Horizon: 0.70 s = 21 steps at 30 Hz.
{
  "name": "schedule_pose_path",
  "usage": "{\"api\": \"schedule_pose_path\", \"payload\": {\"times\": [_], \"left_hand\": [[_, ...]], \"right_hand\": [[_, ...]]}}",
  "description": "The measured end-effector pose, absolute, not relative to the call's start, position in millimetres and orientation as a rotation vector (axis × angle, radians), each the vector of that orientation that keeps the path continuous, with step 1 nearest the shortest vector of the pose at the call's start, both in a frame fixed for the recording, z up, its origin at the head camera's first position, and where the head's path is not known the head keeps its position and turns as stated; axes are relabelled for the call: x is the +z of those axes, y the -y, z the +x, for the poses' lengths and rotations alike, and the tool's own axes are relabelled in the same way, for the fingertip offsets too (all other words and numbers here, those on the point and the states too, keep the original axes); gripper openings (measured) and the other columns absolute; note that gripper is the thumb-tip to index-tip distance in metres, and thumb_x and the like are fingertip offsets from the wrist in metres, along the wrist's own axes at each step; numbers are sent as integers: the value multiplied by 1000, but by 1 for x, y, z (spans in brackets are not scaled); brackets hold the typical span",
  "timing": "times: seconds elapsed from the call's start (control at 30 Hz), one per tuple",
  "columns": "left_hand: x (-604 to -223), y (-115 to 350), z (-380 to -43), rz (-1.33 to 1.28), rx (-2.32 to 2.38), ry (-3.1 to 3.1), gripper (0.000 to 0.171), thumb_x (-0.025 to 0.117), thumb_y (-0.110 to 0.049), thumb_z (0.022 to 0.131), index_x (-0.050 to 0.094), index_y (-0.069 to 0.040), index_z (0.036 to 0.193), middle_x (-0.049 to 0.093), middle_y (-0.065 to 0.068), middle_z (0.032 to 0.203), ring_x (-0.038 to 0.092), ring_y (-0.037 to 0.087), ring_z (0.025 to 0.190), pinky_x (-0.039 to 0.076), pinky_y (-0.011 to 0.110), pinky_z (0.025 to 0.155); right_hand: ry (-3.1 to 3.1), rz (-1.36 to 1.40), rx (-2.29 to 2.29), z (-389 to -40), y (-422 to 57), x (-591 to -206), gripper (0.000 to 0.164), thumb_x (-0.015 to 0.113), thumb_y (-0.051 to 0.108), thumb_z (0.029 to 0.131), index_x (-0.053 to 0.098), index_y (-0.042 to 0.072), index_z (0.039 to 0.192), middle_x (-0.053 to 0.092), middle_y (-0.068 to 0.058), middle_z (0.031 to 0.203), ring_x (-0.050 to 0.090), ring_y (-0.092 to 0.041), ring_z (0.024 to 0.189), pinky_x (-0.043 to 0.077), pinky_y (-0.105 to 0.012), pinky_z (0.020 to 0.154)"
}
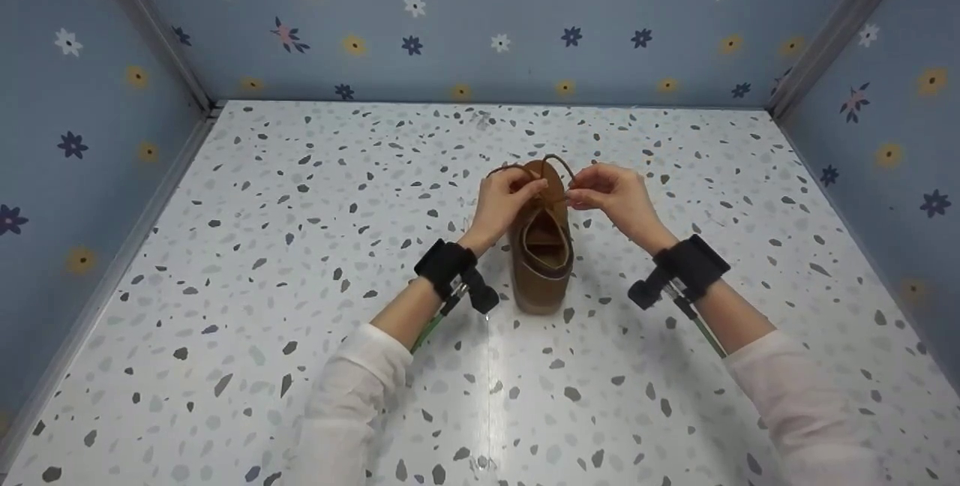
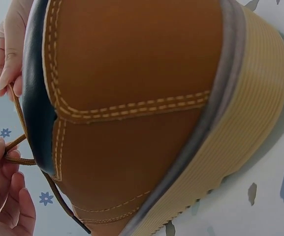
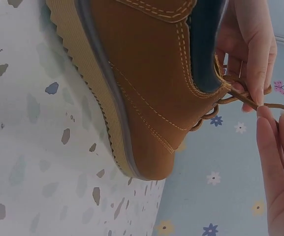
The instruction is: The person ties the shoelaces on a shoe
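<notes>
A brown lace-up shoe (image 1: 541, 295) stands upright on the speckled surface, toe pointing away, with a dark collar and a pale ridged sole (image 2: 260, 83). My left hand (image 1: 504, 201) is over the left side of its lacing and pinches the brown shoelace (image 2: 16, 142) between thumb and fingers. Across from it, my right hand (image 1: 611, 192) pinches another part of the lace just right of the shoe. A loop of lace (image 1: 555, 158) arches up between the hands. In the right wrist view, the fingertips (image 3: 262, 110) of both hands almost meet at the lace; the exact crossing there is partly hidden.
The white terrazzo-patterned tabletop (image 1: 300, 306) surrounds the shoe. Blue flowered panels (image 1: 480, 21) stand at the back and both sides. Each wrist wears a black strap with a camera (image 1: 694, 265) and a green cable.
</notes>
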<state>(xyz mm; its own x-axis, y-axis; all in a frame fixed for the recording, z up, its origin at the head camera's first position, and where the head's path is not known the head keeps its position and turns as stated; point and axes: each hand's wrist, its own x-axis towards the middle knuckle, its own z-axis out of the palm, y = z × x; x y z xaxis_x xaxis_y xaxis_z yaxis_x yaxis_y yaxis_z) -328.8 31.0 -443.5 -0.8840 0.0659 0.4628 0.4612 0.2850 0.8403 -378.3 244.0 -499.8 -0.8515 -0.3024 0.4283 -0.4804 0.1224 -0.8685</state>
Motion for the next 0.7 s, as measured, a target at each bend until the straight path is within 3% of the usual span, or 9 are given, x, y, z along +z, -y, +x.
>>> {"api": "schedule_pose_path", "payload": {"times": [0.13,0.33,0.5,0.7], "left_hand": [[-419,-25,-309,-510,-1676,2225,19,53,-30,63,56,-12,68,50,-4,59,43,6,52,34,20,49],[-400,-19,-293,-586,-1678,2221,16,54,-23,65,56,-8,69,51,-3,61,44,5,53,34,19,48],[-400,-18,-292,-602,-1673,2213,15,54,-23,65,56,-8,68,51,-4,61,44,4,52,34,18,48],[-402,-18,-292,-592,-1673,2203,14,53,-22,65,56,-9,67,51,-4,61,43,4,52,34,19,48]], "right_hand": [[2288,807,1757,-375,-237,-497,22,56,5,61,52,7,82,52,-10,74,50,-22,59,40,-29,45],[2428,827,1729,-323,-209,-433,13,53,8,64,54,6,76,53,-7,70,50,-16,57,39,-25,44],[2523,733,1444,-279,-181,-381,12,58,19,59,55,10,67,52,-1,63,46,-12,55,37,-26,42],[2552,725,1257,-277,-176,-380,13,59,22,57,54,12,64,49,5,62,41,-8,55,32,-25,46]]}}
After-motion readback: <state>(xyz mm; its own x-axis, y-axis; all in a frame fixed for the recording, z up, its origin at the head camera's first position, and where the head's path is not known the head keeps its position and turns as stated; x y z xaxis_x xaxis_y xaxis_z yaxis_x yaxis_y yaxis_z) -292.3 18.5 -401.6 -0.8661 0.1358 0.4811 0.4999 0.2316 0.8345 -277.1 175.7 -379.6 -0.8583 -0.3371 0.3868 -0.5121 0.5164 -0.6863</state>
